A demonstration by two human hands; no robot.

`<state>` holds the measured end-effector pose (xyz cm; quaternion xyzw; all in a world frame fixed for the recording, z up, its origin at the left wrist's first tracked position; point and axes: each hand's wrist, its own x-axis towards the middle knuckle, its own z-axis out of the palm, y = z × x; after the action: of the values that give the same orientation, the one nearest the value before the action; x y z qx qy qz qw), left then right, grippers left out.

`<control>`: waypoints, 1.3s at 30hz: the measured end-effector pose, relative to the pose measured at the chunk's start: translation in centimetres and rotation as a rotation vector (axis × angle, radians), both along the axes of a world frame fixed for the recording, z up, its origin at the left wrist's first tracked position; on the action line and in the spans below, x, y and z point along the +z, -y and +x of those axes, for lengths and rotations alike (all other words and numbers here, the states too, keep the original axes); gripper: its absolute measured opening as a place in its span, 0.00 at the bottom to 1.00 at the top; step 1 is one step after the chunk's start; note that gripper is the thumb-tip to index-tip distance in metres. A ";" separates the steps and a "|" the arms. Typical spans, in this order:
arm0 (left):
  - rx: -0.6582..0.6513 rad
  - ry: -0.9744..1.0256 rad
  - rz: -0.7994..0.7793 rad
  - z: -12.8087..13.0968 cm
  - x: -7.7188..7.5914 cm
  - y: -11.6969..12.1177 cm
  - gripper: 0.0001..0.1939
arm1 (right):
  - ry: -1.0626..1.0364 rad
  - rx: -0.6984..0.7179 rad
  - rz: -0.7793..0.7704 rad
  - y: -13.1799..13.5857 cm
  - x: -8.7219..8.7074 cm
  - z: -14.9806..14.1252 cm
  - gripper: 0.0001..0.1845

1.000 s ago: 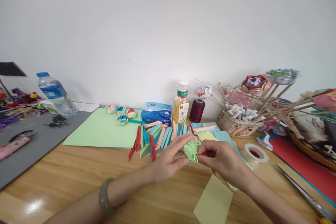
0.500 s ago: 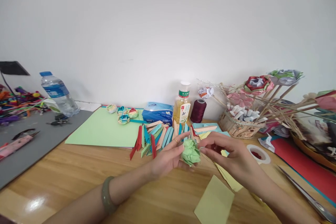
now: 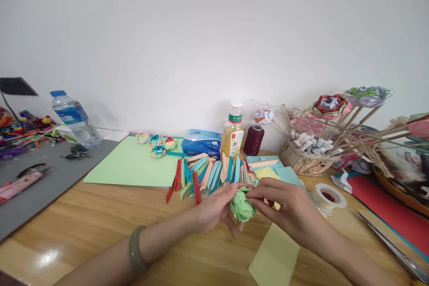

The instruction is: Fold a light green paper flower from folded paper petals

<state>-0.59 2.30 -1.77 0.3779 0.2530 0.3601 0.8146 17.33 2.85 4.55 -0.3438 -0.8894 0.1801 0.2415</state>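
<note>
A light green folded-paper flower (image 3: 242,205) is held between my two hands above the wooden table. My left hand (image 3: 217,208) supports it from the left, with thumb and fingers around its side and underneath. The thumb and forefinger of my right hand (image 3: 281,199) pinch the flower's upper right edge. Just beyond the hands lie many folded paper strips (image 3: 204,174) in red, blue, green and peach. A yellow paper sheet (image 3: 276,254) lies on the table below my right hand.
Several small paper flowers (image 3: 157,145) sit on a green sheet (image 3: 130,167). Behind stand a tissue pack (image 3: 201,143), a drink bottle (image 3: 233,136) and a thread cone (image 3: 254,140). To the right are a tape roll (image 3: 328,199), scissors (image 3: 390,246) and a basket (image 3: 306,161).
The green flower has turned and dipped slightly in my hands. My left fingers have shifted beneath it, and my right fingertips have moved onto its upper edge.
</note>
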 end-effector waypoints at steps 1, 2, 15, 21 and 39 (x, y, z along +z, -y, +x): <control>-0.001 -0.019 -0.016 0.0 0.1 0.0 0.25 | -0.008 -0.024 -0.043 0.0 0.0 -0.1 0.11; -0.005 -0.035 -0.035 0.0 0.2 0.0 0.25 | -0.028 -0.053 -0.100 0.0 0.1 -0.1 0.10; -0.164 -0.049 -0.131 -0.2 0.6 -0.1 0.22 | -0.389 -0.171 -0.976 -0.6 0.8 -0.8 0.04; -0.111 0.003 -0.104 -0.4 0.4 -0.3 0.21 | -0.428 -0.184 -0.625 -0.3 0.6 -0.6 0.08; -0.122 0.135 -0.126 -0.5 0.3 -0.6 0.21 | -0.248 0.113 0.285 0.0 -0.9 0.4 0.17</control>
<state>-1.06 2.88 -1.45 0.3156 0.1961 0.3181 0.8722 17.75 2.81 3.60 -0.2308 -0.8873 0.1067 0.3848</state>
